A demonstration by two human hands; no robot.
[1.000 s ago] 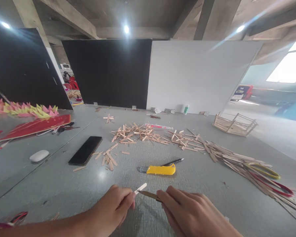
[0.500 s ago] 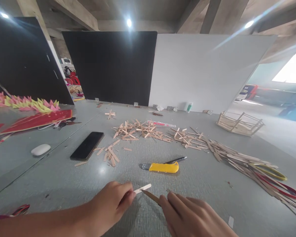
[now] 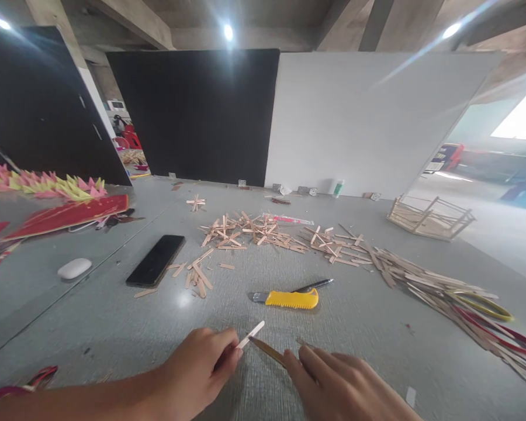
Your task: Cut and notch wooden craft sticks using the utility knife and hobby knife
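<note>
My left hand pinches a pale wooden stick whose free end points up and to the right. In my right hand is a thin brownish pointed tool, its dark tip touching or almost touching the stick close to my left fingertips. Just beyond both hands lies a yellow utility knife, with a dark pen partly behind it. Farther back, a loose pile of short wooden sticks spreads over the grey table.
A black phone and a white oval object lie to the left. Long thin strips with yellow and red rings are at the right, near a small stick frame. Black and white panels stand behind.
The stick in my left hand has tilted more steeply upward, and the tool's tip has shifted slightly left along with it. The camera view has moved slightly.
</note>
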